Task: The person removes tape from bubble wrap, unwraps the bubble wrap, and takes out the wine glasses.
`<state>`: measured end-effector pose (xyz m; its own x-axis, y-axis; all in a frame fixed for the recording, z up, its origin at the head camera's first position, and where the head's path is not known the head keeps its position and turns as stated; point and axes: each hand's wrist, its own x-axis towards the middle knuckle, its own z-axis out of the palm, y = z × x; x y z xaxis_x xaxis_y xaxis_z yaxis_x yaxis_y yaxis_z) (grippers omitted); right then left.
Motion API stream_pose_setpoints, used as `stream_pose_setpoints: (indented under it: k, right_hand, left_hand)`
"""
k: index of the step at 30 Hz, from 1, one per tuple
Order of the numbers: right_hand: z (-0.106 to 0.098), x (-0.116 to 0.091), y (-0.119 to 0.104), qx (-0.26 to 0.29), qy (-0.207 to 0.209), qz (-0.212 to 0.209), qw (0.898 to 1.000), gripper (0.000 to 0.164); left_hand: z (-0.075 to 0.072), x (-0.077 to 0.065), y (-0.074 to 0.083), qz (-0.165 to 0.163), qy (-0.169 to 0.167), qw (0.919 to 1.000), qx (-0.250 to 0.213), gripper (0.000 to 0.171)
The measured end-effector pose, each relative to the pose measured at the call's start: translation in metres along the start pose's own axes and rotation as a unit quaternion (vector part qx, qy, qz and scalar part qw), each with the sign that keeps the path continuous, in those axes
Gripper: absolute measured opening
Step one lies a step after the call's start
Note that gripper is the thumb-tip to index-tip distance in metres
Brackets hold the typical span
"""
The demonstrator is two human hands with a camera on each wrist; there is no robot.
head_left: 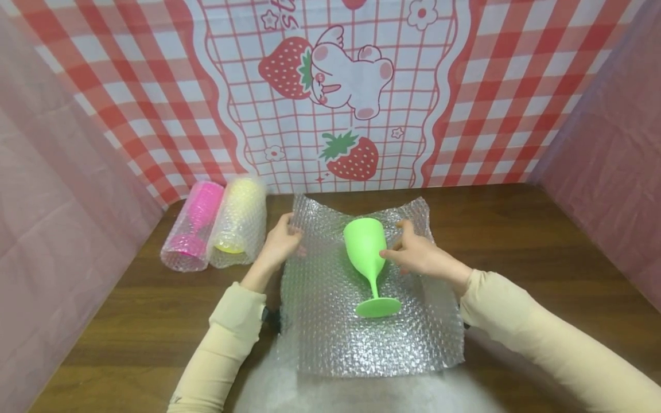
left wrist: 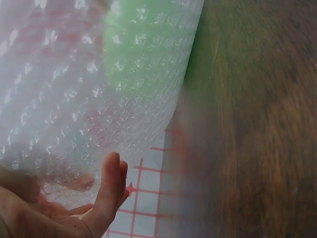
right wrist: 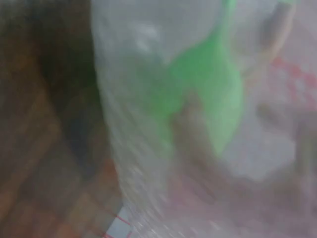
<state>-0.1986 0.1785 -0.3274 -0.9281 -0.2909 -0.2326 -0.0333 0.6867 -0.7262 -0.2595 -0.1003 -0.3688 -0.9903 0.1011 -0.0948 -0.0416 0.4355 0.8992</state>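
Note:
A light green plastic goblet [head_left: 365, 246] lies on a sheet of bubble wrap [head_left: 330, 332], its bowl pointing away from me and its foot toward me. At the sheet's left edge is my left hand [head_left: 279, 244]; it holds the raised film, and part of the hand shows blurrily through the plastic in the left wrist view. My right hand [head_left: 420, 252] is over the right part of the sheet, fingers spread, with the thumb tip at the goblet's bowl. The right wrist view is badly blurred, with the goblet [right wrist: 218, 94] a green shape.
To the left stand two bubble-wrapped bundles, one around a pink goblet [head_left: 201, 209], the other around a yellow goblet [head_left: 242, 209]. A whitish sheet [head_left: 361, 396] lies at the near side of the brown wooden table [head_left: 516, 241]. Behind hangs a red checked cloth [head_left: 496, 115] with strawberries.

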Motion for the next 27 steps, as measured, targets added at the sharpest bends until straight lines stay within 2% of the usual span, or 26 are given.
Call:
stream_pose_setpoints:
  k: [7, 13, 21, 27]
  right_hand:
    - [0.014, 0.004, 0.008, 0.002, 0.003, 0.008, 1.0, 0.092]
    - [0.025, 0.007, 0.011, 0.035, 0.005, 0.019, 0.999, 0.094]
    - [0.037, 0.012, 0.008, 0.085, 0.024, 0.03, 0.996, 0.108]
    - [0.047, 0.014, 0.008, 0.094, 0.037, 0.036, 0.994, 0.117]
  left_hand:
    - [0.001, 0.001, 0.0, 0.002, 0.006, 0.9999, -0.01, 0.057]
    - [0.003, 0.001, -0.001, 0.006, 0.006, 0.9999, -0.009, 0.056]
    - [0.003, 0.002, -0.002, 0.009, 0.007, 0.9999, -0.012, 0.056]
    - [0.003, 0.002, -0.003, 0.005, 0.007, 0.9999, -0.006, 0.056]
